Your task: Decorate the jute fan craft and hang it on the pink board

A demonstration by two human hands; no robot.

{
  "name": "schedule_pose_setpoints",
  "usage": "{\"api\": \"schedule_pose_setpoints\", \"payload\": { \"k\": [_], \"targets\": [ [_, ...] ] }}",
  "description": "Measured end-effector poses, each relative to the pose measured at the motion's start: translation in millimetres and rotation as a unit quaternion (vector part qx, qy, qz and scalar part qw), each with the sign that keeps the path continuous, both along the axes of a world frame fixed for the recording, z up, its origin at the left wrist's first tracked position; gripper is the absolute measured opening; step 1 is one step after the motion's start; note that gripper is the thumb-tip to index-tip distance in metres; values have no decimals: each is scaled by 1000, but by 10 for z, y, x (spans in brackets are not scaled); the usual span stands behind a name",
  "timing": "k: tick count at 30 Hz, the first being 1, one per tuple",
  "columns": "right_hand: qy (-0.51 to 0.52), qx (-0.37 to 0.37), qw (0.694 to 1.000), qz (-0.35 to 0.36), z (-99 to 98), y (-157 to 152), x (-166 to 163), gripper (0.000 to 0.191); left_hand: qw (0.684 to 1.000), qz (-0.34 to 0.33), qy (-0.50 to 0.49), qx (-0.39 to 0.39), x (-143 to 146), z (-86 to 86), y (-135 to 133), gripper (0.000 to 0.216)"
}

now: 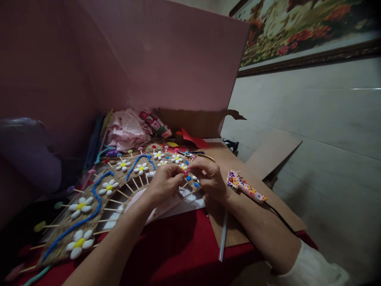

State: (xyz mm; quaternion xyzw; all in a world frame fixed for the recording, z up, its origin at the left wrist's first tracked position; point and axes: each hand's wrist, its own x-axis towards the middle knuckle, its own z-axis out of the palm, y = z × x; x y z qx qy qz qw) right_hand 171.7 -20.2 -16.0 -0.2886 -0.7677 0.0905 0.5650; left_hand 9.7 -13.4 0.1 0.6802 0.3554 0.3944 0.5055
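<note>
Head view, ordered by size. A pink board (166, 59) walls off the back of the bench; before it lies a red cloth (178, 246) with a brown cardboard sheet (238, 232) on its right half. Across the cloth curves a twine-wrapped arch (119, 176) set with white flowers, blue pipe cleaner and radiating wooden sticks. I see the left hand (165, 182) and the right hand (210, 178) meeting at the arch's right end. The left fingertips are pinched on a small pink piece (186, 172). The right fingers curl in to the same spot, but I cannot tell whether they grip or merely steady. A patterned glue gun (245, 186) lies just beside the right wrist, and a white stick (222, 236) lies on the cardboard below it. Judged risks: a wrist shift could nudge the gun or snag its cord, and pressure from the crowded fingers could bend the thin sticks or dislodge neighbouring decorations.
</note>
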Motion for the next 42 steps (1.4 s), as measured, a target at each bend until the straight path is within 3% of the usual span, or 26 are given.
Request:
{"api": "schedule_pose_setpoints", "payload": {
  "k": [4,6,9,12,16,19,22,25,28,36,42],
  "targets": [
    [89,-56,994,13,-1,-13,-34,6,992,-106,-54,-45,-13,61,-71,19],
    [105,-80,991,21,-16,-14,-49,5,988,-104,-103,-46,-4,72,-91,20],
    [52,-69,995,39,-39,-12,-58,8,989,-37,-142,-15,36,31,-101,21],
    [0,-43,999,28,-41,-19,-57,9,992,46,-88,76,74,-43,-105,19],
    [-38,-41,998,21,-16,-42,-63,13,958,147,27,245,92,-103,-107,12],
    [-33,-56,997,37,-9,-43,-60,13,941,174,50,287,108,-119,-102,10],
    [-32,-71,996,46,-17,-25,-45,14,949,180,28,257,127,-137,-85,11],
    [-40,-70,996,38,-32,-1,-23,15,983,122,-55,124,134,-144,-61,13],
    [-37,-66,996,42,-46,22,-2,14,988,43,-146,5,125,-118,-39,18],
    [-51,-52,997,5,12,-40,-22,11,980,10,-199,-28,91,-68,-12,25],
    [-64,-41,996,-36,20,-85,-80,7,949,52,-302,-75,127,-149,-34,23]
  ]
}}
